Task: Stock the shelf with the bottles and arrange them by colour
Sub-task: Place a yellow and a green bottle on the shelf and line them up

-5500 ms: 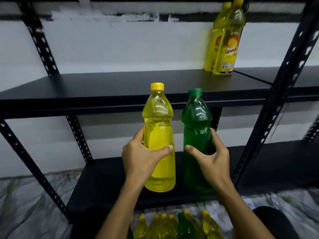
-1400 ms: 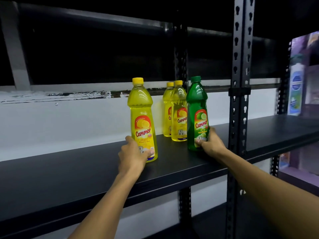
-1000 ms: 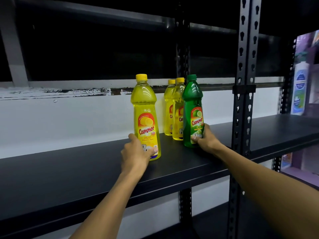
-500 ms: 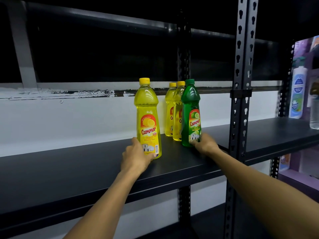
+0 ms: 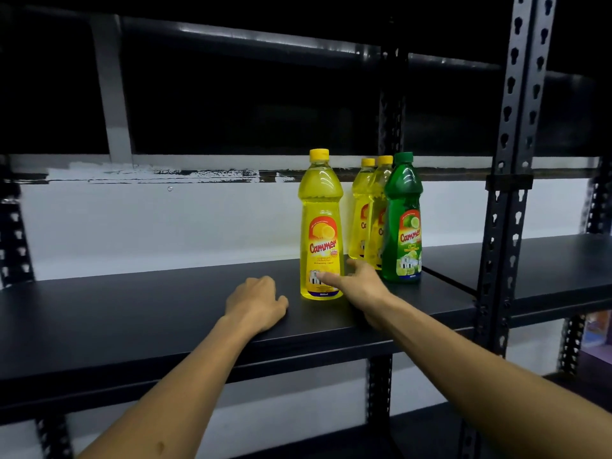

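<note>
Reaching across, my right hand has its fingers stretched toward the base of the front yellow bottle, seemingly touching its label. My left hand rests loosely curled on the black shelf, holding nothing. The green bottle stands free beside two rear yellow bottles.

Both my arms are bare from the bottom of the view up to the wrists, with no sleeve, watch or band on either. My left hand and my right hand wear no gloves and no rings that I can make out. A small dark mark sits on my left forearm, near the lower edge.
</note>
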`<action>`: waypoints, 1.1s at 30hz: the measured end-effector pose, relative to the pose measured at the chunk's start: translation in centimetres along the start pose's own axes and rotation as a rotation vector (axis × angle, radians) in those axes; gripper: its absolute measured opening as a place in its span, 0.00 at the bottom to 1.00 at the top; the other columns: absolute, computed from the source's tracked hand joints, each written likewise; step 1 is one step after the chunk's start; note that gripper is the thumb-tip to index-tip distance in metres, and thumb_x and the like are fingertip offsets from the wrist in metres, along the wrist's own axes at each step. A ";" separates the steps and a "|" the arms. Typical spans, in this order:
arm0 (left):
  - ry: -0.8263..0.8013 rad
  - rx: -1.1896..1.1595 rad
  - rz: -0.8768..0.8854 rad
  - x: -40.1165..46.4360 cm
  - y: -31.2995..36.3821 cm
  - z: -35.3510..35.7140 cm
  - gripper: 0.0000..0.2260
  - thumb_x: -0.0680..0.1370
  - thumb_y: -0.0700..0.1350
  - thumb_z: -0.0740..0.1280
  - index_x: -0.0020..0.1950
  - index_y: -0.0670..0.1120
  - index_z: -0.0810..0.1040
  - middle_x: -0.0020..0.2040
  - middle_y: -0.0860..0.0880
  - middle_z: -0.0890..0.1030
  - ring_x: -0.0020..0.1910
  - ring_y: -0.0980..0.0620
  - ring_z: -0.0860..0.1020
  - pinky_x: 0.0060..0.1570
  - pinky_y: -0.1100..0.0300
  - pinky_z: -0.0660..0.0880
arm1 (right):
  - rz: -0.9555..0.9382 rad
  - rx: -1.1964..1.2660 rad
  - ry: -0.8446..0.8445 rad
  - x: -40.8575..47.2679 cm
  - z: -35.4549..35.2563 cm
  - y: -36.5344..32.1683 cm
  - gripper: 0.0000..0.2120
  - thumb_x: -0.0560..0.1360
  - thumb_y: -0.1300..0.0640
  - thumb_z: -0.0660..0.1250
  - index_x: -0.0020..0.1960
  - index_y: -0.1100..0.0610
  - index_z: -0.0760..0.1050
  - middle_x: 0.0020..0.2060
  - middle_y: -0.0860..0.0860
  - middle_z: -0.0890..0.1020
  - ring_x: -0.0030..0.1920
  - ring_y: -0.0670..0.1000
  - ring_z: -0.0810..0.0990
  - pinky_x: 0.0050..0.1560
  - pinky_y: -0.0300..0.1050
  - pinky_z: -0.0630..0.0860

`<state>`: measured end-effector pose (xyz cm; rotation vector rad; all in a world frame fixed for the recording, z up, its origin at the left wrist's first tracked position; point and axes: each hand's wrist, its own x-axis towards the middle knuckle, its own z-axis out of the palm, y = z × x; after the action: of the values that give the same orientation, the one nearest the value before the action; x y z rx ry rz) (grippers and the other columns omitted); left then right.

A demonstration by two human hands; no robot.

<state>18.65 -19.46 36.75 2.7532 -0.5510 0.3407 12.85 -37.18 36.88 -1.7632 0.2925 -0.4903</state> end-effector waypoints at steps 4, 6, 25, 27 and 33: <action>0.006 0.058 0.046 1.1 -0.2 0.4 0.13 0.79 0.54 0.60 0.54 0.47 0.75 0.52 0.47 0.78 0.50 0.46 0.76 0.50 0.51 0.76 | -0.056 0.007 0.074 2.1 1.7 0.3 0.29 0.67 0.53 0.78 0.65 0.53 0.71 0.56 0.52 0.81 0.53 0.52 0.81 0.57 0.50 0.77; 0.020 0.072 0.079 1.9 -0.5 0.7 0.13 0.78 0.54 0.59 0.54 0.46 0.75 0.53 0.47 0.78 0.51 0.45 0.76 0.51 0.51 0.76 | -0.077 0.012 0.052 3.4 1.7 0.7 0.24 0.68 0.55 0.77 0.62 0.53 0.74 0.54 0.52 0.82 0.52 0.53 0.81 0.59 0.51 0.77; 0.006 0.072 0.203 11.6 -2.4 3.6 0.10 0.77 0.49 0.58 0.52 0.47 0.75 0.51 0.49 0.78 0.51 0.48 0.75 0.52 0.51 0.75 | -0.172 -0.219 0.091 16.8 1.9 3.1 0.21 0.77 0.53 0.68 0.67 0.58 0.69 0.58 0.54 0.78 0.59 0.55 0.77 0.60 0.51 0.73; -0.002 0.066 0.207 12.0 -2.4 3.7 0.10 0.77 0.48 0.58 0.53 0.48 0.74 0.51 0.50 0.78 0.51 0.48 0.74 0.53 0.51 0.75 | -0.182 -0.238 0.089 17.3 2.1 3.1 0.21 0.77 0.53 0.68 0.67 0.58 0.69 0.60 0.56 0.78 0.60 0.56 0.77 0.60 0.51 0.73; -0.006 0.048 0.217 12.2 -2.6 3.8 0.09 0.76 0.48 0.58 0.53 0.49 0.74 0.51 0.50 0.78 0.52 0.47 0.74 0.55 0.49 0.74 | -0.189 -0.280 0.108 18.1 2.3 2.9 0.23 0.77 0.54 0.68 0.69 0.58 0.68 0.62 0.56 0.77 0.62 0.56 0.76 0.58 0.47 0.71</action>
<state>31.30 -22.53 36.09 2.7461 -0.8569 0.4006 30.00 -43.96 36.74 -2.0519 0.2821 -0.7089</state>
